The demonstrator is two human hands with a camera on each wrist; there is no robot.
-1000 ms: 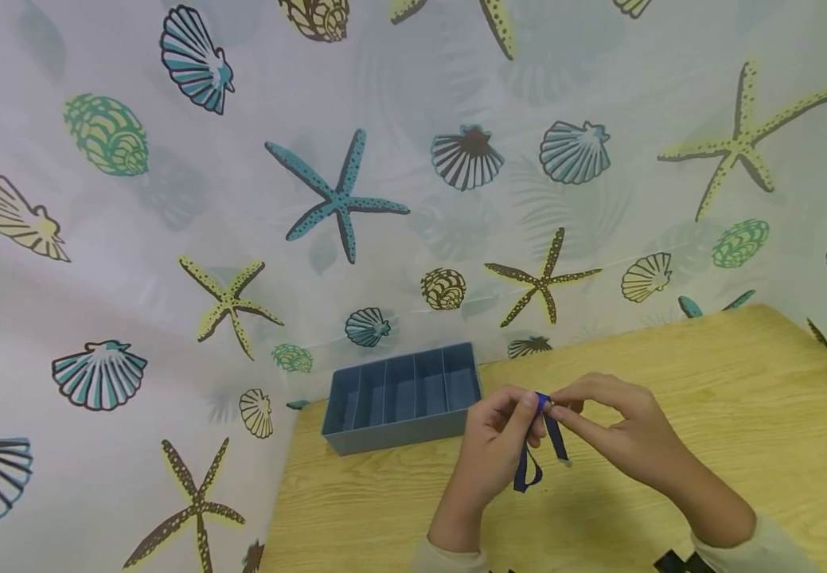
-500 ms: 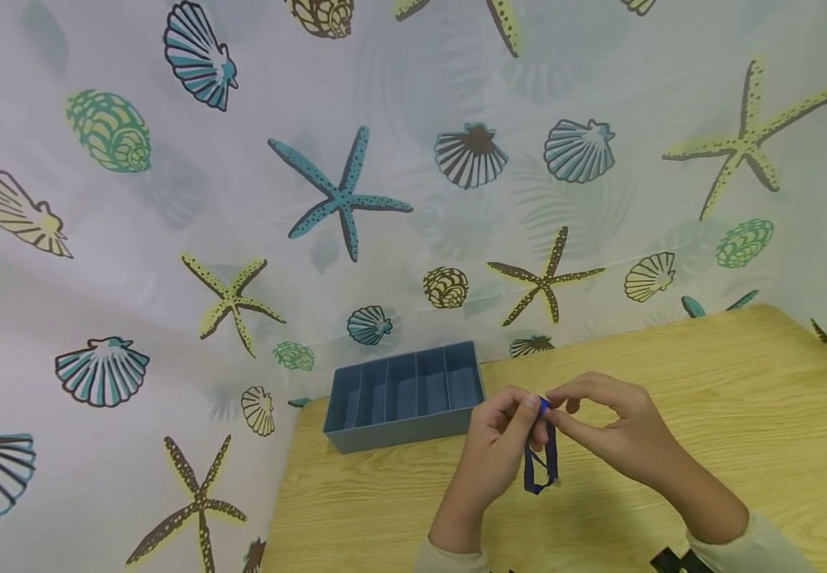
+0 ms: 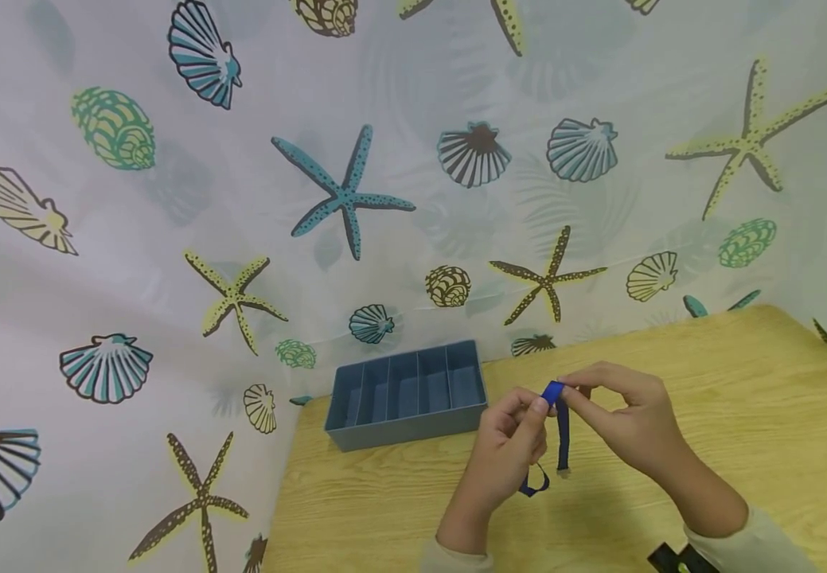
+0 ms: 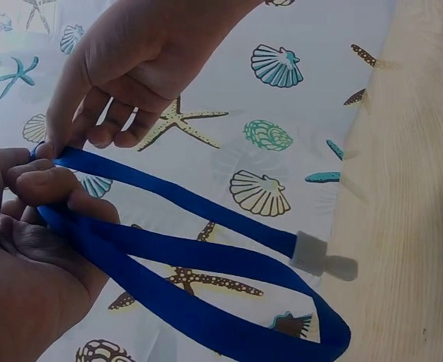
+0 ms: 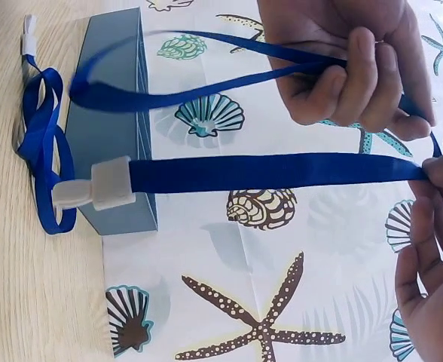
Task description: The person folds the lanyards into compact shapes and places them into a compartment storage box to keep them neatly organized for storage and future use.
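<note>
Above the wooden table, a blue lanyard (image 3: 563, 434) hangs between my two hands. My left hand (image 3: 502, 446) pinches its upper part between thumb and fingers. Just to the right, my right hand (image 3: 635, 406) pinches the same band close by, with a short flat stretch between the fingertips. In the right wrist view, one end of the lanyard (image 5: 274, 172) carries a white plastic clip (image 5: 112, 183). A loop of the band drops beneath my left hand, seen large in the left wrist view. Fingers hide part of the gripped band.
A blue-grey box (image 3: 402, 390) with several compartments stands at the table's back left. The right wrist view shows more blue strap (image 5: 44, 151) with a white end, seemingly lying on the table (image 3: 728, 430). Behind hangs a shell-and-starfish curtain (image 3: 399, 231).
Both hands have shifted slightly right, the right one also a little up. More blue band shows between the fingertips, and the hanging strap and loop have swung apart.
</note>
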